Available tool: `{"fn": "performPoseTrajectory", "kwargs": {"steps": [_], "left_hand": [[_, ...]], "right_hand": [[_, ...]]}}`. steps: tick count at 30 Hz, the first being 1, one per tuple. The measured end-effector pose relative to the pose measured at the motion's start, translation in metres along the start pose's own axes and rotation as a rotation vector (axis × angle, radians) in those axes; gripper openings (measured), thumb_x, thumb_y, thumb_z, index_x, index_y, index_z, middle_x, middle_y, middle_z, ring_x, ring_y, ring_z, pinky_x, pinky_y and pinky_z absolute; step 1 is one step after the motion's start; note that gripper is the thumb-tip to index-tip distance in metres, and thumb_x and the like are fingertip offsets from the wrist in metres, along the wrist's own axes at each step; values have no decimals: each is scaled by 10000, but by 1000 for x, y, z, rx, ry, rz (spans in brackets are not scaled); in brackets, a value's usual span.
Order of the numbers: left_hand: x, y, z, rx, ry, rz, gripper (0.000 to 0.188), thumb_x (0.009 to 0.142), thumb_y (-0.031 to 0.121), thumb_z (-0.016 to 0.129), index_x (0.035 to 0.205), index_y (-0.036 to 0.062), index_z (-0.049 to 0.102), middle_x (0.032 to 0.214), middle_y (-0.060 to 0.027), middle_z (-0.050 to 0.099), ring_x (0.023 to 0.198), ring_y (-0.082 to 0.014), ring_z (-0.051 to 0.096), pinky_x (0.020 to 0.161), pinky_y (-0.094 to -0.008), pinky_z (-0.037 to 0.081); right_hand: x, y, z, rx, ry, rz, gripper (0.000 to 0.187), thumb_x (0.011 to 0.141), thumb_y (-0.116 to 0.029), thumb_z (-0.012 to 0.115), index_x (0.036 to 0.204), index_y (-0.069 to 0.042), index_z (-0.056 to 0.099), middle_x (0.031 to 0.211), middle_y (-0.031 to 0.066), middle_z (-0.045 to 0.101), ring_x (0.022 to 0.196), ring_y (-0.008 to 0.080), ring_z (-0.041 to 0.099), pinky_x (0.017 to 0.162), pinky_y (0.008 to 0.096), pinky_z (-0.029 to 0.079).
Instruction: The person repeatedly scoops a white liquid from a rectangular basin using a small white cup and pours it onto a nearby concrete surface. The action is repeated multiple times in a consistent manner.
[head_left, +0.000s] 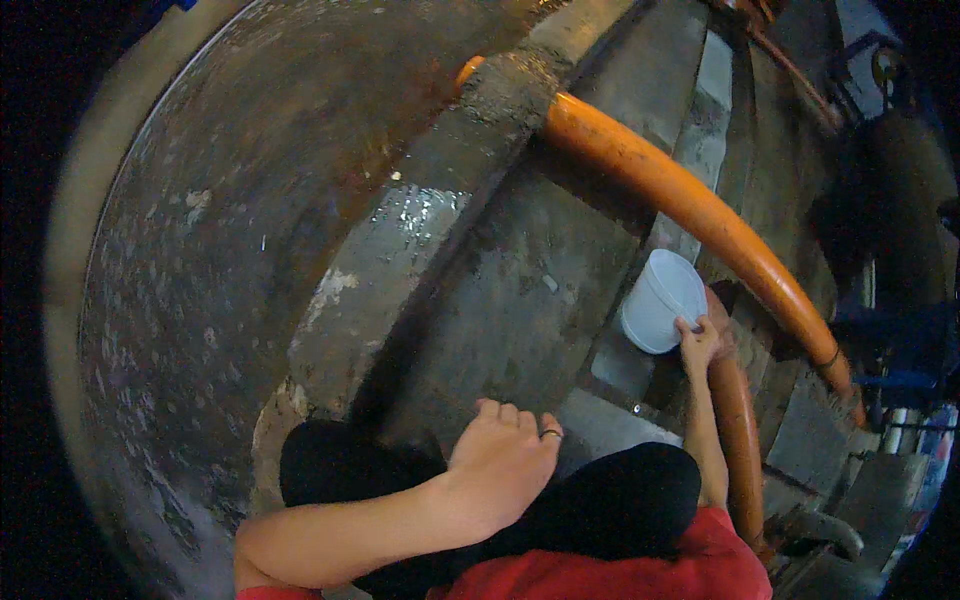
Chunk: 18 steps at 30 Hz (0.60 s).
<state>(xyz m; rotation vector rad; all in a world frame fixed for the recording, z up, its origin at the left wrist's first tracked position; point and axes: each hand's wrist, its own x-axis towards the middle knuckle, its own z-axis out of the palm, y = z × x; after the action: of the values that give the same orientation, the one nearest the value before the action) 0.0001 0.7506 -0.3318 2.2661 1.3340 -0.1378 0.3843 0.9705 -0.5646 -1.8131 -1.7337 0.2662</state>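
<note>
Out to the right, my right hand (pixel 697 338) pinches the edge of a white plastic tub (pixel 660 308), with the thumb and fingers at its rim. The tub is held tilted, and I cannot tell whether anything is in it. My left hand (pixel 508 455) hangs over my lap between my black-clad knees, back side up, with a ring on one finger. Its fingers curl loosely downward; the palm is hidden and no object shows in it.
A wide round basin of murky liquid (pixel 230 220) fills the left, bordered by a wet concrete rim (pixel 400 225). A thick orange pipe (pixel 680 190) runs from this rim toward the right. Another orange pipe (pixel 738 430) passes beside my right forearm. Stone slabs (pixel 500 300) lie ahead.
</note>
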Motion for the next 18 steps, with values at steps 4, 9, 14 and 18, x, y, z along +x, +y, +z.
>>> {"fn": "performPoseTrajectory", "kwargs": {"steps": [4,9,14,18], "left_hand": [[0,-3,-5,-15,4,33,497,860,194,589,1278,-54,483,975,-187,642,908,-305,622,810,-437,448],[-1,0,-16,-2,-43,31,464,875,136,545,1297,-43,478,1073,-195,646,1007,-321,615,902,-500,434],[9,13,-15,-46,-85,27,397,924,144,488,1289,-6,529,1148,-161,648,1039,-327,619,933,-554,423],[22,26,-19,-34,-109,35,338,936,136,483,1219,30,633,1236,-130,630,1106,-347,600,933,-585,421]], "right_hand": [[44,-67,-50,-106,-33,-145,365,665,-278,845,741,-16,603,586,48,498,545,147,452,527,317,398],[103,-208,-85,-106,-144,-488,353,684,-248,814,714,0,565,578,80,502,550,156,489,533,314,409],[144,-366,-57,-348,-138,-1009,214,733,-119,714,904,-33,618,856,152,643,765,347,629,686,413,494],[171,-455,12,-719,-134,-1017,309,725,22,593,1025,-33,643,1281,210,542,1038,381,597,856,468,504]]}}
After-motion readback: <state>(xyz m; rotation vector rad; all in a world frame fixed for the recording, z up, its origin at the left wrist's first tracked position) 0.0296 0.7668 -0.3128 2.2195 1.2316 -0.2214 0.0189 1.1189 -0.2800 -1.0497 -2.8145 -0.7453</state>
